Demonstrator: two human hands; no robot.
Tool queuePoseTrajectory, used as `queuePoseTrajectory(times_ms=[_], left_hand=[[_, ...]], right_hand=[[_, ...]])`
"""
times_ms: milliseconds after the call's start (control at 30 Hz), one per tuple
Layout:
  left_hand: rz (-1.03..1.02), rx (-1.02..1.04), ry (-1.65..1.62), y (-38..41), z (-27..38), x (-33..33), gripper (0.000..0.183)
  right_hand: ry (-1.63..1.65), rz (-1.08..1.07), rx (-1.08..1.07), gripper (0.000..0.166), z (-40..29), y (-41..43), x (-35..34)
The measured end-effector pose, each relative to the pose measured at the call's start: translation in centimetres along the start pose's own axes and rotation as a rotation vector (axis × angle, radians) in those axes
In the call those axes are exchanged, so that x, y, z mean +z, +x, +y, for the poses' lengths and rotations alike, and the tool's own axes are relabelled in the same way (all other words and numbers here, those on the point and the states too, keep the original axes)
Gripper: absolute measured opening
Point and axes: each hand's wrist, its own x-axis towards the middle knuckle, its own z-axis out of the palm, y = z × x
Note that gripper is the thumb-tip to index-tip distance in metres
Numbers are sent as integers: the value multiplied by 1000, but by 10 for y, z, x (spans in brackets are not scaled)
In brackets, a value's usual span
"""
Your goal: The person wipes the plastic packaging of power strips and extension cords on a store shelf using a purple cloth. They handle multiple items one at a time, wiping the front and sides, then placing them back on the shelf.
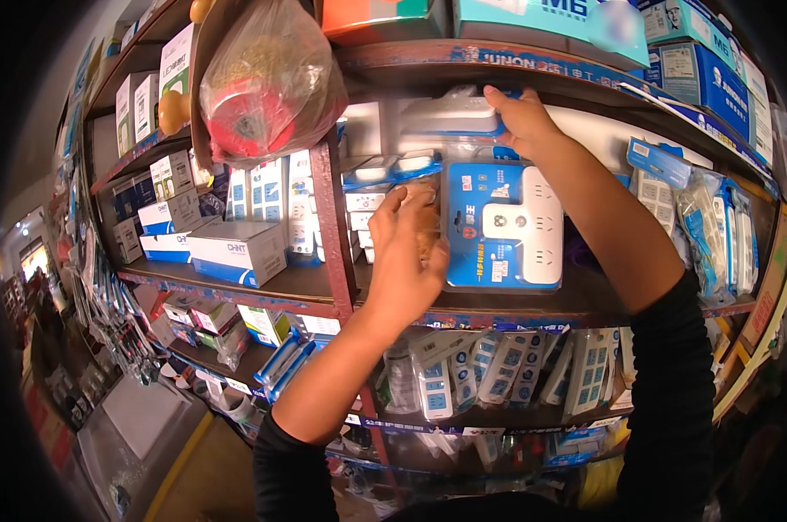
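Note:
My right hand (521,121) grips the right end of a white power strip in blue packaging (452,116), high in the middle shelf bay. Below it a blister-packed power socket on a blue card (504,227) stands upright on the shelf. My left hand (406,254) is raised at that pack's left side, fingers bent and apart, in front of a brownish item in clear plastic (426,209). Whether its fingertips touch that item I cannot tell. Flat blue-and-white packs (390,169) lie stacked behind the left hand.
A plastic bag with a red item (269,98) hangs at the upper left. A red-brown shelf upright (331,222) divides the bays. White-and-blue boxes (237,251) sit left of it. Wrapped power strips (511,368) fill the shelf below; more packs (719,228) stand at right.

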Motion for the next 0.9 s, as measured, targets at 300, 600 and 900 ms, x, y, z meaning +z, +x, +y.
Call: queuePoseTrajectory(times_ms=[300, 600, 900], left_hand=[[-58, -16, 466, 11, -32, 34, 57], [-58, -39, 363, 9, -41, 32, 69], [-42, -30, 404, 3, -55, 26, 86]], right_hand=[[-463, 121, -176, 57, 36, -6, 56], [-1452, -249, -473, 31, 43, -42, 114], [-1681, -447, -835, 34, 19, -52, 85]])
